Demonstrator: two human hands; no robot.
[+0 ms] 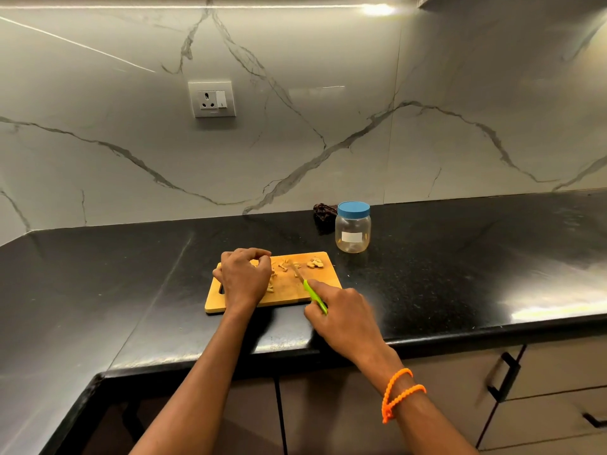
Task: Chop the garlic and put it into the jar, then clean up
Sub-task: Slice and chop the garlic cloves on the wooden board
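Observation:
A wooden cutting board [289, 292] lies on the black counter with several garlic pieces [314, 263] scattered across its far half. My left hand [244, 277] sits over the board's left side, fingers curled, pinching a garlic piece at its fingertips. My right hand [345, 318] grips the green handle of a knife [312, 293]; the blade points away from me and its tip lies among the pieces. A clear plastic jar [352, 228] with a blue lid on stands just behind the board's right corner.
A dark crumpled object [323, 213] lies by the wall behind the jar. The black counter [460, 257] stretches left and right, with its front edge near my forearms. Drawers with black handles [502, 377] sit below at the right. A wall socket [212, 99] is above.

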